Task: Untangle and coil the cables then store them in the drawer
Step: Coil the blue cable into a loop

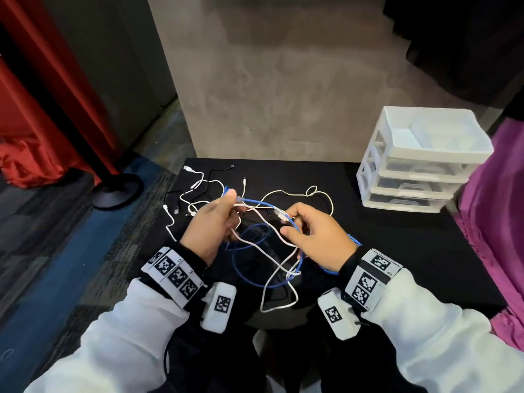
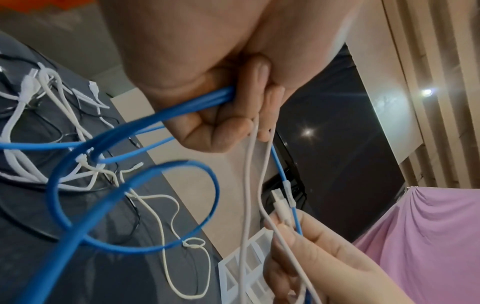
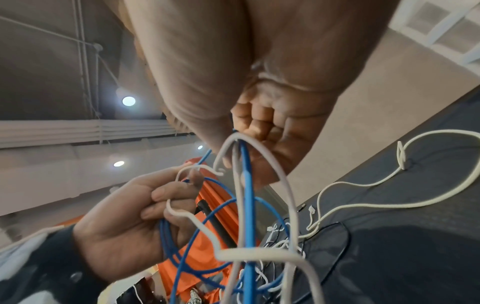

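In the head view, both hands are raised just above a black table (image 1: 397, 251), with a tangle of cables strung between them. The left hand (image 1: 211, 228) has its fingers curled round several loops of the blue cable (image 1: 256, 282) and pinches a strand of it between thumb and forefinger near a clear plug. The right hand (image 1: 317, 236) pinches the blue cable farther along, together with a white cable (image 1: 272, 279) whose loops sag between the wrists down to the table's near edge. More white and black cables (image 1: 195, 191) lie knotted on the table beyond the left hand, and another white cable (image 1: 312, 192) curves across the table behind the right hand. A white drawer unit (image 1: 419, 163) with three closed clear-fronted drawers stands at the far right corner of the table, well apart from the hands. In the left wrist view, the left hand (image 2: 207, 115) is closed tight round a bundle of blue cable (image 2: 135, 205) loops, while two white strands run past its fingertips down to the right hand (image 2: 319, 253), whose thumb and forefinger pinch the white plug and the blue strand beside it. In the right wrist view, the right hand (image 3: 265, 127) is curled, gripping the blue cable (image 3: 246, 205) and a white cable (image 3: 285, 185) that arches out of its fist; the left hand (image 3: 135, 222) across from it holds blue loops with a white strand hooked over its fingers.
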`<state>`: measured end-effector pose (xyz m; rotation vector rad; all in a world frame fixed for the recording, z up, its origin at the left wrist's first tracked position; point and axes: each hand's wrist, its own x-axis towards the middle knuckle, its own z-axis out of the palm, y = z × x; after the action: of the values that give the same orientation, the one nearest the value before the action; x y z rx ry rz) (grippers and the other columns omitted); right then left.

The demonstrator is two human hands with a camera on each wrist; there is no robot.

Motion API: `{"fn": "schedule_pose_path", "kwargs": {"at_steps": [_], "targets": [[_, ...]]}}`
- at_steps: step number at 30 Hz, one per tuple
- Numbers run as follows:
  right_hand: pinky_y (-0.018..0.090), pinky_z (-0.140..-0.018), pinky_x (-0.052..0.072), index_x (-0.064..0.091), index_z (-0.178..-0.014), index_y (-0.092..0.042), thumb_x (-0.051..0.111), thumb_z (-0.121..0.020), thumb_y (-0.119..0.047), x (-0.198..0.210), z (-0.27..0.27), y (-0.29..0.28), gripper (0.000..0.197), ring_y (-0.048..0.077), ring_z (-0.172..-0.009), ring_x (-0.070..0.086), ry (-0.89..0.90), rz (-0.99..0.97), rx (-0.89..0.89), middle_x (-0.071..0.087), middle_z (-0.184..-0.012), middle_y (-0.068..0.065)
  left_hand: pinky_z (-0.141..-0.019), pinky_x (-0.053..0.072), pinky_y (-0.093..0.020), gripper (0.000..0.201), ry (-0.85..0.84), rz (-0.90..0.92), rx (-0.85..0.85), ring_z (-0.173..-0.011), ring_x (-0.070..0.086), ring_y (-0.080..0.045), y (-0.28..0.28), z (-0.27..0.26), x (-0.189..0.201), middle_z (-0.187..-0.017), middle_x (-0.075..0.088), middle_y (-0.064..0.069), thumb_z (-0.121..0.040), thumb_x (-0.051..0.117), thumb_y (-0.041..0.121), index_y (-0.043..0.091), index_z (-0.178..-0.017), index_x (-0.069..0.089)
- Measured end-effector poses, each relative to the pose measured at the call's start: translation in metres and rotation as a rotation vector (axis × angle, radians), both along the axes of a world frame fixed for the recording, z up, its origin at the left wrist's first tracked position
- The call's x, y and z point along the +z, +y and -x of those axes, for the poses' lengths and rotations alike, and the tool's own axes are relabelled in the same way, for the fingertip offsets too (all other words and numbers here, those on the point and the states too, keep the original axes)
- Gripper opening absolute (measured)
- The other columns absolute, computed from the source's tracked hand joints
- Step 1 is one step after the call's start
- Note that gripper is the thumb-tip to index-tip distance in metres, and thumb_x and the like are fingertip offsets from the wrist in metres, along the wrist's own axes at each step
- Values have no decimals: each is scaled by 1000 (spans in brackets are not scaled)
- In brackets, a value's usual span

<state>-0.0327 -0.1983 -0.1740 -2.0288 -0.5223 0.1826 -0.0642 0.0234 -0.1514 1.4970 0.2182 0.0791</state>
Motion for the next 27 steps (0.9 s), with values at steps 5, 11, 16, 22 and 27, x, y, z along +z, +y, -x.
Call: {"fn": "schedule_pose_path", "kwargs": {"at_steps": [5, 11, 16, 22, 27], "targets": [[43, -57, 60, 63, -86, -22, 63, -101, -28, 7, -23, 9, 16, 23, -52, 70, -5, 43, -18, 62, -71, 9, -44, 31, -23, 41, -23, 22, 61, -39, 34, -6, 16, -9, 10, -58, 44, 1, -108, 40, 41, 9, -100, 64], [45, -66, 61, 66, -102, -7, 50, -109, -19, 26, -34, 25, 21, 33, -62, 68, 220, -268, -27, 65, -69, 11, -56, 52, -25, 45, 5, -102, 131, -69, 63, -2, 22, -14, -3, -97, 72, 4, -106, 39, 51, 18, -102, 71], [41, -56, 64, 64, -107, -4, 46, -111, -18, 26, -35, 32, 23, 24, -64, 70, 344, -496, -146, 58, -67, 11, -51, 49, -25, 47, 327, -78, -62, -71, 64, -19, 13, 1, -37, -102, 77, -9, -99, 44, 63, 29, -121, 67], [43, -59, 62, 64, -108, -15, 46, -110, -32, 14, -40, 16, 24, 25, -76, 71, 376, -360, -173, 64, -76, 9, -56, 50, -26, 35, 275, 186, -34, -45, 50, -4, 17, 0, -38, -71, 54, 0, -103, 53, 36, 8, -115, 70], [37, -48, 59, 61, -111, -14, 44, -110, -36, 8, -41, 14, 28, 28, -73, 76, 436, -157, -176, 64, -88, 13, -53, 55, -27, 34, 128, 147, 68, -46, 40, -6, 26, -10, -14, -69, 46, 3, -103, 53, 41, 11, -105, 68]]}}
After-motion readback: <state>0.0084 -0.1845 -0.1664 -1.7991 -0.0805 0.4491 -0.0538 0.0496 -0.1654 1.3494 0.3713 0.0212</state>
